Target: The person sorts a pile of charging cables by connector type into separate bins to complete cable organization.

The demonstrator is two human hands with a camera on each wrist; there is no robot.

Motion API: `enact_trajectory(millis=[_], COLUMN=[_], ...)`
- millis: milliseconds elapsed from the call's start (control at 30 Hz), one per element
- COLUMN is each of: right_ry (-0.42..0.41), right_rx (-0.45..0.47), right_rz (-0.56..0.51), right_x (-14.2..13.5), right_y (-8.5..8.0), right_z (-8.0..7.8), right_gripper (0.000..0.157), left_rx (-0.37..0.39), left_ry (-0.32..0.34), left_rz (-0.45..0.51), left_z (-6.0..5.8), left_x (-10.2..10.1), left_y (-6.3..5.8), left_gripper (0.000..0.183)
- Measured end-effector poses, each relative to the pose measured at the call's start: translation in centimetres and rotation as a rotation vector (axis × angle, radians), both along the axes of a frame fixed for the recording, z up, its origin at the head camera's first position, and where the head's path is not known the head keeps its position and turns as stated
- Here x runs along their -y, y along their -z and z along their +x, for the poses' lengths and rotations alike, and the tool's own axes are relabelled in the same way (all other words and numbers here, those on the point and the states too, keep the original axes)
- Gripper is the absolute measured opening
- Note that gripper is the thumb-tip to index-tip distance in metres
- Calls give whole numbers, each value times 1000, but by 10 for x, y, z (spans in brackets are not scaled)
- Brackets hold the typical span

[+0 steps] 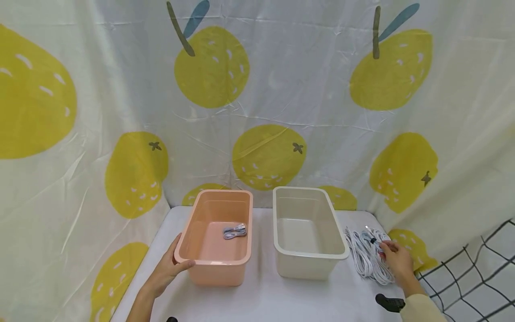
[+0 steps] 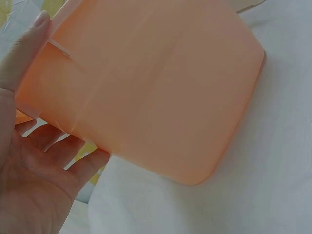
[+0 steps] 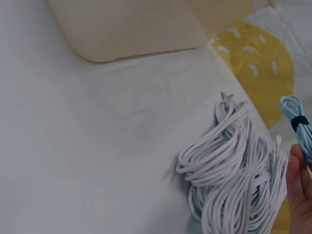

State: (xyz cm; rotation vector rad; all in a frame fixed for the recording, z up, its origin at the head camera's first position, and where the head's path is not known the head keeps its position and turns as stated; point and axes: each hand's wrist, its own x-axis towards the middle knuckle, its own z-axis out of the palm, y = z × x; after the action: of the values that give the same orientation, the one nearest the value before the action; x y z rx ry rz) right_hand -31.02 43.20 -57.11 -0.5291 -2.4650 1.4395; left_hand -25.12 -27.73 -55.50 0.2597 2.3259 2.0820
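Note:
At the near left corner of the peach plastic bin (image 1: 217,273), my left hand (image 1: 166,269) grips the rim. The left wrist view shows its thumb along one side of the rim and the fingers (image 2: 63,148) against the wall. My right hand (image 1: 398,261) holds a light blue coiled cable (image 3: 304,136) with a black strap around it, raised over a pile of white coiled cables (image 3: 224,165). Inside the peach bin, toward its right wall, lies a small grey-white bundled cable (image 1: 234,231).
A cream plastic bin (image 1: 303,266) stands between the peach bin and the cable pile. Lemon-printed curtains (image 1: 269,156) hang behind and beside the white table (image 1: 261,299). A black wire grid (image 1: 474,268) stands at the right. A black object (image 1: 389,303) shows by the right sleeve.

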Motion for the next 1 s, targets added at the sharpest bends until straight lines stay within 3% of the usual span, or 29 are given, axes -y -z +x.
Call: enact_trajectory(millis=[267, 467, 600, 867, 1000], right_ry=[0, -8, -64, -160, -181], right_rx=[-44, -146, -191, -227, -227], right_rz=[-21, -143, -177, -70, -88], right_x=[5, 17, 25, 40, 50], right_y=[-22, -37, -48, -71, -82], right_z=[-7, -16, -22, -32, -39], right_gripper=[46, 43, 42, 43, 44], left_rx=[7, 0, -2, 9, -2], left_ry=[-1, -8, -7, -3, -10], left_rz=[-5, -16, -21, -12, 0], left_z=[0, 1, 1, 2, 3], left_x=[-1, 0, -1, -3, -2], left_y=[-1, 0, 0, -2, -2], left_gripper=[103, 101, 99, 99, 98])
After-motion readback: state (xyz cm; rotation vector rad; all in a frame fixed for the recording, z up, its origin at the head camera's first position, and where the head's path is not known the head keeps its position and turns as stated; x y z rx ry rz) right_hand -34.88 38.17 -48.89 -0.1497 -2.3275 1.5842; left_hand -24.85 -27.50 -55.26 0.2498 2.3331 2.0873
